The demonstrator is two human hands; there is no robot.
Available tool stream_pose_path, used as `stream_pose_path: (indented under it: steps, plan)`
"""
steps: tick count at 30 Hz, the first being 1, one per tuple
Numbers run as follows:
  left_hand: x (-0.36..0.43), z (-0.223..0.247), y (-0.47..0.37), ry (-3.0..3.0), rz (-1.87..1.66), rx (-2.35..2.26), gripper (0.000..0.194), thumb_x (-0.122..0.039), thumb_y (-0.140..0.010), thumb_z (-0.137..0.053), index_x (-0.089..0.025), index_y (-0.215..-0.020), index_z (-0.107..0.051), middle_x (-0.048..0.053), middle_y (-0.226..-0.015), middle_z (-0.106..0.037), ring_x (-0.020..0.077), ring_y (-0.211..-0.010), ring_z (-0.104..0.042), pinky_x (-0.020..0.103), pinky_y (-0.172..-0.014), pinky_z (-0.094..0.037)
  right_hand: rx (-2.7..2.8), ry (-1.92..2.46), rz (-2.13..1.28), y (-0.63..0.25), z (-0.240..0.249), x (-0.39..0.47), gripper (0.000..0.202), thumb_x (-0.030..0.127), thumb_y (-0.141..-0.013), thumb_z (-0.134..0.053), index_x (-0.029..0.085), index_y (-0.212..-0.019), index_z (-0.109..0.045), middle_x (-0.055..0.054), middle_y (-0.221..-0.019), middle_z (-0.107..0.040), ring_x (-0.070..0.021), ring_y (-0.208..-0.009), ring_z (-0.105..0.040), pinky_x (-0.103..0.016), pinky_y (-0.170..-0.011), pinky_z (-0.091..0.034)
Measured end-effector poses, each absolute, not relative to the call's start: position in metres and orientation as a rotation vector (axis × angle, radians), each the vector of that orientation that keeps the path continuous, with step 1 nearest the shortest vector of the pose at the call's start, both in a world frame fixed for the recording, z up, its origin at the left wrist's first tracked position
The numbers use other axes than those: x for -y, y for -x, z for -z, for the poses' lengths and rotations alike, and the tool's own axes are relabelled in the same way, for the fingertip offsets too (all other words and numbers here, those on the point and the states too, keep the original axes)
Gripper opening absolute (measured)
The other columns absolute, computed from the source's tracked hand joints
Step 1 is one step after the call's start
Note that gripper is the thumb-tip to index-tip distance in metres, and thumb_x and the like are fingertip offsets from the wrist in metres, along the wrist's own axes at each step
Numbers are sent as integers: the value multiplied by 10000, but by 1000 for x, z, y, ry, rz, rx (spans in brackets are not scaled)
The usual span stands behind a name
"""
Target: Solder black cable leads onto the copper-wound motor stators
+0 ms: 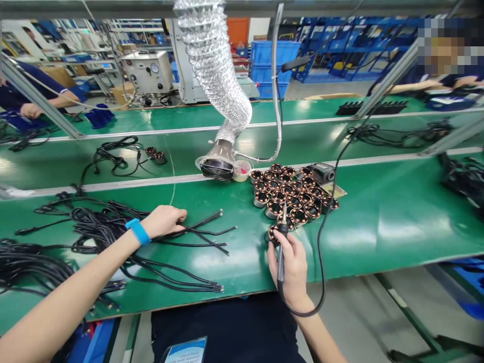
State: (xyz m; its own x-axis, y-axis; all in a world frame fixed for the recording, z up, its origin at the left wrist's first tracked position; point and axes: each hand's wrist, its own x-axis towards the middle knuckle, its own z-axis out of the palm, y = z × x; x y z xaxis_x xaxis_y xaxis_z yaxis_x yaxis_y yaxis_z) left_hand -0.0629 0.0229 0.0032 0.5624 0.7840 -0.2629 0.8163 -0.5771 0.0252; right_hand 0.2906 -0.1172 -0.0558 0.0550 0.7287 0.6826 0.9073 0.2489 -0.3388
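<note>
1. Fingers of my left hand (164, 221): closed on black round cables with stripped ends (200, 245), near where these fan out over the bench; how many are pinched, I cannot tell.
2. Fingers of my right hand (295, 264): wrapped around a slim grey-handled soldering iron (281, 264), tip pointing away from me. They also lie against a small copper-wound metal ring (271, 235); whether they grip it is unclear.
3. Step in hand, as I judge it: a cable being picked out on the left, the iron held ready on the right. Separating one cable would call for a narrow pinch, its neighbours left lying, and the hot tip kept off fingers and insulation.
4. Just beyond my right fingers: a cluster of similar copper-wound rings (298, 217), packed side by side. The tip lies over the near ones; contact cannot be told.
5. Around my left wrist: a bright blue band (138, 232). Beneath both hands: the green-topped bench (378, 222).
6. Farther out: a round pale tub (242, 171), beside the black-grilled hood (217, 170) of a silver corrugated duct (234, 103).
</note>
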Motion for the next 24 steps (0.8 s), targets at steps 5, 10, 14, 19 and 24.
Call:
stream_pose_path:
  steps: [5, 10, 14, 19, 24]
  plan:
    - [13, 4, 31, -2633, 241, -1055, 289, -483, -806, -725, -228, -900, -626, 18, -749, -713, 211, -689, -653, 263, -566, -288, 1728, 1535, 284, -286, 52, 117, 434, 167, -900, -600, 215, -1326, -529, -136, -1122, -557, -275, -1027, -576, -459, -879, -528]
    - [44, 10, 12, -2586, 126, -871, 261, -478, -861, -676, -227, -806, -627, 5, -729, -694, 183, -676, -633, 263, -580, -290, 1741, 1537, 308, -277, 47, 118, 373, 175, -902, -601, 204, -1272, -565, -140, -1112, -566, -283, -1028, -577, -461, -878, -529]
    - [30, 17, -3, -2458, -66, -1147, 228, -417, -925, -600, -220, -818, -645, 1, -730, -665, 176, -685, -617, 253, -606, -331, 1799, 1477, 111, -256, 38, 113, 365, 173, -922, -561, 224, -1283, -552, -130, -1154, -564, -259, -1011, -592, -438, -889, -530]
    - [11, 20, -20, -2447, -191, -1423, 197, -367, -833, -707, -184, -893, -660, 59, -943, -621, 207, -756, -617, 287, -665, -411, 1790, 1355, -303, -239, 26, 104, 388, 207, -947, -535, 255, -1330, -500, -101, -1212, -547, -213, -1057, -605, -373, -928, -530]
    - [19, 21, -17, -2214, -484, -1443, 126, -260, -881, -596, -161, -856, -670, 81, -981, -594, 209, -852, -615, 311, -783, -474, 1655, 1355, -227, -249, 32, 110, 374, 235, -926, -589, 247, -1294, -525, -106, -1194, -555, -241, -1138, -570, -423, -986, -496]
